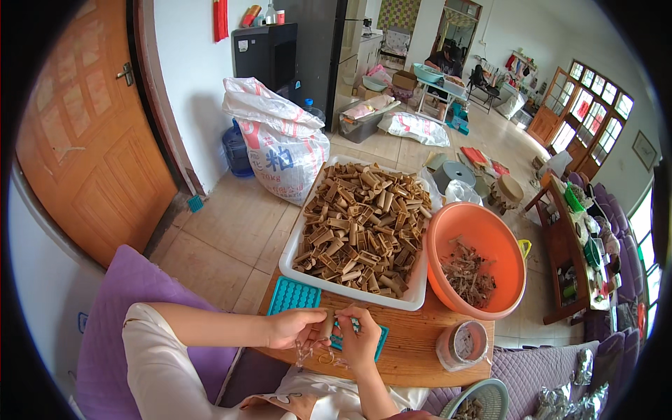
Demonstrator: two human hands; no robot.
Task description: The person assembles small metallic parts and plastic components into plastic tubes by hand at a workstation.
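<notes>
My left hand [294,328] holds a small brown tube-shaped piece [327,325] upright between thumb and fingers, over the near edge of the wooden table [413,350]. Close against it, my right hand [359,341] is closed in a pinch at the piece's side. What those fingertips grip is too small to make out. Thin pale strands hang below both hands. Beneath them lies a teal mat with rows of small cells [292,297], partly covered by my hands. A white tray [290,269] behind it is heaped with similar brown pieces [364,224].
Right of the tray stands an orange basin [439,238] with tangled brownish scraps. A pinkish clear tub [448,350] sits at the table's right end, with a green-grey basket [498,392] below. A white woven sack [276,150] stands on the floor. Far back, a person [446,61] sits.
</notes>
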